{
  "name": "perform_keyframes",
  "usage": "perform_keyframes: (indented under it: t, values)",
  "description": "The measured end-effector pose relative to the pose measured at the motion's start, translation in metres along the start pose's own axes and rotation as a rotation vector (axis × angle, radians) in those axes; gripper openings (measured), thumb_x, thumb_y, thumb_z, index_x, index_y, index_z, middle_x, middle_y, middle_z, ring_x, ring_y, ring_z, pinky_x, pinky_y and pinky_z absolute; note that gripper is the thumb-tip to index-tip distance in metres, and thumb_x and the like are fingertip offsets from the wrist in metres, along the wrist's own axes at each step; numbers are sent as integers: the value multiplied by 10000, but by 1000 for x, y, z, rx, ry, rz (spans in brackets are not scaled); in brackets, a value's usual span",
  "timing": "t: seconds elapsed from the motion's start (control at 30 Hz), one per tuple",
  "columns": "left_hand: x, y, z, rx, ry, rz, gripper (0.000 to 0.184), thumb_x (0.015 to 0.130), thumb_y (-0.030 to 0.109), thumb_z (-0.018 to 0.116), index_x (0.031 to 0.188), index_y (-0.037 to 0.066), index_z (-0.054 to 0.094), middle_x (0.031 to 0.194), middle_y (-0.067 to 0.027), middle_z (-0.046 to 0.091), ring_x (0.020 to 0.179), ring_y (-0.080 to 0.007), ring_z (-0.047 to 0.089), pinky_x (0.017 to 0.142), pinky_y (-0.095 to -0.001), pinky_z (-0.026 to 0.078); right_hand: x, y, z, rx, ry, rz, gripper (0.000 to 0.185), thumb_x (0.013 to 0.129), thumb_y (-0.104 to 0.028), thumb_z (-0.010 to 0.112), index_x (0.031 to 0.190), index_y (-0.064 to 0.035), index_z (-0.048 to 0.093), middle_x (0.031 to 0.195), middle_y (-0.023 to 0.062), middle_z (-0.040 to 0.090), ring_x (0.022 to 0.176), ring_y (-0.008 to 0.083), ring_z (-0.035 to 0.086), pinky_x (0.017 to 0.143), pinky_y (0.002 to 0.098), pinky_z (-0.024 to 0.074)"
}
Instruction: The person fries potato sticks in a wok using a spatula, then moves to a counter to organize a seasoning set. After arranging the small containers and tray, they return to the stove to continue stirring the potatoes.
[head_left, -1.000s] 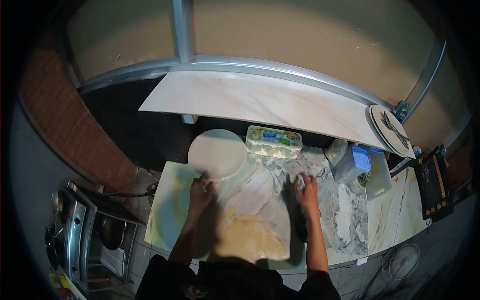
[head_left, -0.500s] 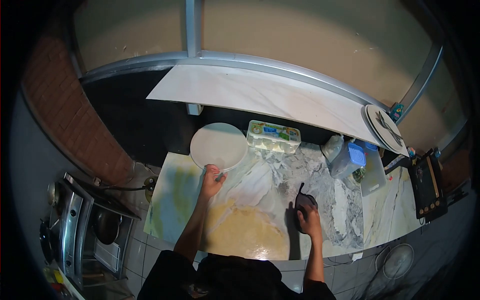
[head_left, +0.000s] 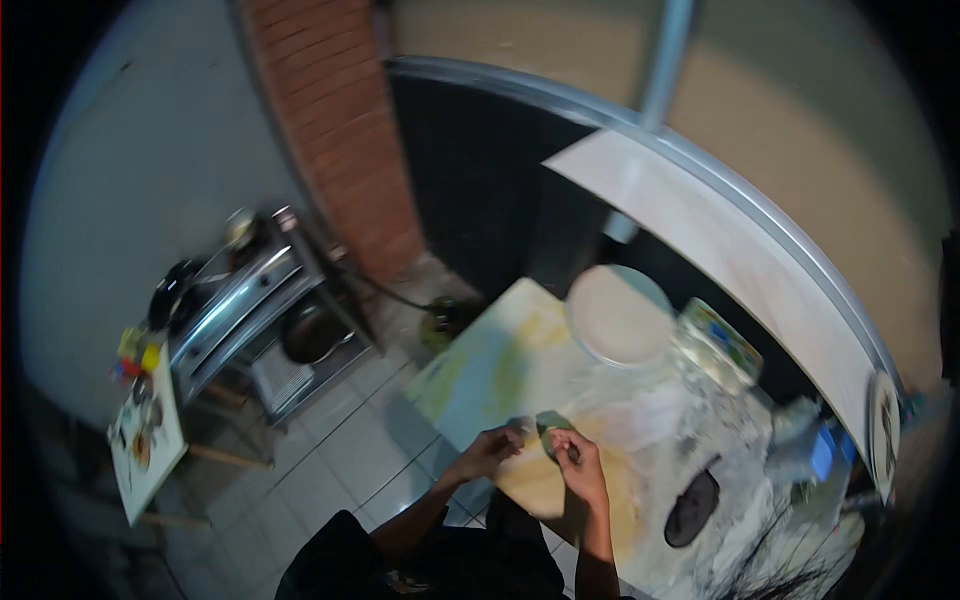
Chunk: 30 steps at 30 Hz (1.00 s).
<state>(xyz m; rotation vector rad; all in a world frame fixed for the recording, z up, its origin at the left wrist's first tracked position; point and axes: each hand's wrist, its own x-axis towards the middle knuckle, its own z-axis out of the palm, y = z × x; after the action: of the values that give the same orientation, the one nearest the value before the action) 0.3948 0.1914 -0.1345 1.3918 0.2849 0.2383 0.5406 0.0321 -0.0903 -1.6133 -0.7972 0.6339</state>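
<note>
Both hands are over the near left edge of the marbled counter [head_left: 480,365]. My left hand [head_left: 487,452] has its fingers curled together; whatever is in them is too small and blurred to name. Close to its right, my right hand [head_left: 580,468] is closed in a pinch, with a small dark shape at the fingertips that I cannot make out. A gap separates the hands. The dark pouch-like object [head_left: 692,510] lies on the counter to the right, untouched. Farther back stands the round white board [head_left: 620,315], beside an egg carton [head_left: 718,345].
A raised white shelf [head_left: 740,235] runs behind the counter, with plates [head_left: 884,435] at its right end. Containers with blue lids [head_left: 822,452] stand below it. On the left are a metal stove [head_left: 240,305], a pan [head_left: 314,332] and a small white table [head_left: 165,435].
The view has swung left. My right hand has left the dark object and come near my left hand, which has moved away from the round board. Both hands have closed.
</note>
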Motion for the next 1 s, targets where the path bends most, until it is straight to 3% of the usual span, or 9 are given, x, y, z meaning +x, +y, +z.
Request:
perform_keyframes:
  t: [0.23, 0.37, 0.53, 0.73, 0.9, 1.0]
  values:
    - [-110, 43, -55, -28, 417, 23, 146, 989, 124, 522, 1080, 13, 552, 1020, -47, 613, 923, -137, 614, 833, -306, 511, 9, -44, 136, 133, -511, -4, 169, 952, -75, 573, 1056, 42, 634, 919, 90, 674, 853, 137, 636, 793, 267, 505]
    - [-201, 55, -93, -162, 615, 46, 219, 981, 199, 564, 1059, -6, 574, 1034, -77, 627, 943, -161, 631, 854, -312, 516, -8, -64, 217, 126, -626, 47, 153, 949, -74, 570, 1021, 40, 642, 918, 95, 678, 863, 140, 635, 773, 278, 509]
    - [-324, 32, -136, -128, 819, 67, 229, 978, 221, 571, 996, -6, 601, 1012, -99, 649, 941, -168, 639, 833, -305, 516, -54, -67, 315, 235, -702, 123, 176, 970, -79, 535, 1011, 54, 642, 889, 113, 683, 756, 127, 623, 715, 251, 503]
    - [-433, 42, -163, -273, 1159, 130, 202, 970, 211, 587, 952, 10, 605, 1011, -103, 651, 926, -169, 636, 830, -303, 507, -87, -65, 416, 175, -1027, 277, 176, 968, -65, 520, 1066, 40, 622, 924, 122, 677, 856, 170, 650, 788, 284, 522]
    - [-454, 48, -197, -329, 1334, 219, 205, 965, 227, 598, 935, 25, 612, 959, -65, 663, 854, -122, 613, 791, -274, 502, -48, -86, 469, 133, -1058, 142, 182, 974, -76, 508, 1078, 32, 613, 934, 128, 679, 864, 178, 654, 799, 290, 523]
    - [-453, 50, -219, -350, 1368, 255, 204, 970, 228, 587, 950, 26, 603, 986, -76, 650, 882, -142, 616, 817, -293, 499, -9, -94, 508, 166, -1023, 143, 167, 973, -88, 516, 1057, 21, 610, 927, 132, 684, 834, 182, 663, 779, 294, 532]
